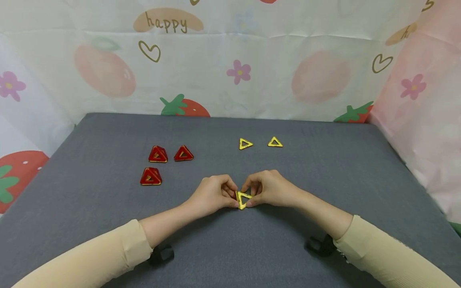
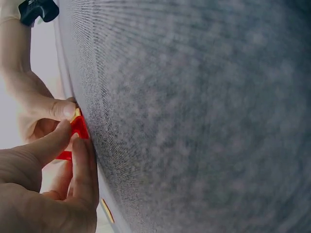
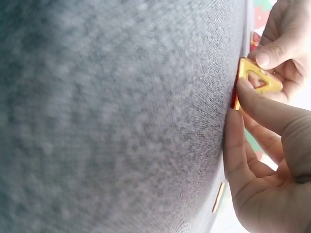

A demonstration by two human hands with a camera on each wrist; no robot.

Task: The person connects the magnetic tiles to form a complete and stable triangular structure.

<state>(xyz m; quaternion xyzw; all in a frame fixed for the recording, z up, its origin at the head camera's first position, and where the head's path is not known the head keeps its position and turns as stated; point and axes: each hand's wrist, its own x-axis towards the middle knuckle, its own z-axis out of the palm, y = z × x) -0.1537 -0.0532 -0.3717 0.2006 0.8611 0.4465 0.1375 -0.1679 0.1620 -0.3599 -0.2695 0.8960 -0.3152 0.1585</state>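
Observation:
Both hands meet low over the grey table around a small group of triangular tiles with open centres. In the head view my left hand (image 1: 212, 194) pinches from the left, and the left wrist view shows a red triangular tile (image 2: 79, 127) between its thumb and fingers. A yellow triangular tile (image 1: 243, 201) leans against the red one, and my right hand (image 1: 275, 189) pinches it from the right. In the right wrist view the left thumb also touches the corner of the yellow tile (image 3: 266, 86). Fingers hide part of both tiles and where they join.
Three red pyramid shapes, a back-left one (image 1: 157, 154), another beside it (image 1: 183, 153) and a nearer one (image 1: 151, 176), stand left. Two flat yellow triangles, one (image 1: 245, 144) left of the other (image 1: 275, 142), lie farther back. A printed curtain (image 1: 223, 88) hangs behind the table.

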